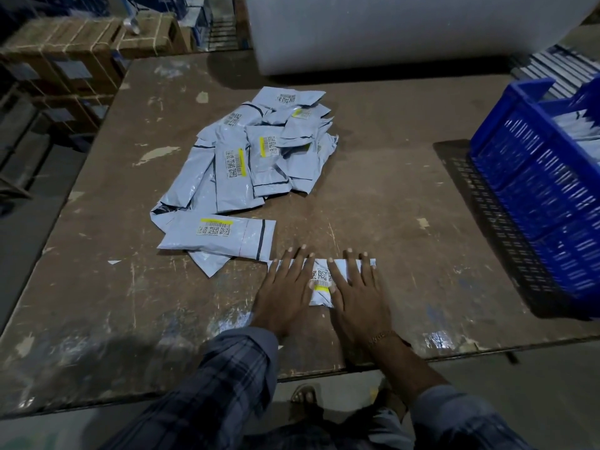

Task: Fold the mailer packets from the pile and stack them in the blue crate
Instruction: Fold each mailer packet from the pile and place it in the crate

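Covering most of the mailer packet (pixel 321 280): left hand (pixel 285 293), right hand (pixel 357 297).

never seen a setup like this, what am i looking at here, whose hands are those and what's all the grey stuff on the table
There is no machine here: a person wears a camera on the head, so the single picture looks down at their own two hands. The left hand and right hand lie flat, fingers straight, pressing one grey mailer packet onto a worn brown table. Nothing is gripped. Behind it lies a loose pile of mailer packets with barcode labels. On the right stands a blue crate already holding some packets.
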`<state>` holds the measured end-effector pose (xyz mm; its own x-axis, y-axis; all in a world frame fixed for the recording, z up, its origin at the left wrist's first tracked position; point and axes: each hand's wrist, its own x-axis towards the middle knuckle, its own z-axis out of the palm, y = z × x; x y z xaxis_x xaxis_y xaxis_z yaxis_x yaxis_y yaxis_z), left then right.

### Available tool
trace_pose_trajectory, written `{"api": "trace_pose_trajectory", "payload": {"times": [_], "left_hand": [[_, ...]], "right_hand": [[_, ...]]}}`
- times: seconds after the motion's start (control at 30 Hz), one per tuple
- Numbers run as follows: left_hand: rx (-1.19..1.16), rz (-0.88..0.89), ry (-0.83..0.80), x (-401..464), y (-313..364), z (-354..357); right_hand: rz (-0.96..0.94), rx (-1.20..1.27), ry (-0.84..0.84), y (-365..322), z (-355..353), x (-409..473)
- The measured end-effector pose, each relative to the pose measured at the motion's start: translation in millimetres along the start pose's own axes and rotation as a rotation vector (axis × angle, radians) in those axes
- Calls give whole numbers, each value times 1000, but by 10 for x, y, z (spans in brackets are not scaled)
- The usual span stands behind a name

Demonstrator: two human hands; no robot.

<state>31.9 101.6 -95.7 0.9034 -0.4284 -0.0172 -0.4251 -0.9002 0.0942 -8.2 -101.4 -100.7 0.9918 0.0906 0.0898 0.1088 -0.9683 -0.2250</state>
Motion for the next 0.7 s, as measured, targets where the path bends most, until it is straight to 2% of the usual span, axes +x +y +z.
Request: {"api": "trace_pose_trajectory", "payload": {"times": [0.1, 0.27, 0.4, 0.47, 0.6, 0.7], "left_hand": [[-5, -62, 18, 22, 82, 8], [25, 107, 6, -143, 24, 20], [-5, 128, 15, -219, 25, 1], [-53, 91, 13, -219, 25, -41], [-211, -135, 2, -87, 111, -67], [-151, -213, 10, 40, 188, -47]], "right_hand": [[11, 34, -17, -52, -19, -152], [21, 83, -76, 54, -97, 163], [56, 59, -56, 37, -47, 373], [66, 11, -40, 21, -3, 366], [70, -19, -5, -46, -6, 193], [96, -33, 10, -115, 15, 37]]}}
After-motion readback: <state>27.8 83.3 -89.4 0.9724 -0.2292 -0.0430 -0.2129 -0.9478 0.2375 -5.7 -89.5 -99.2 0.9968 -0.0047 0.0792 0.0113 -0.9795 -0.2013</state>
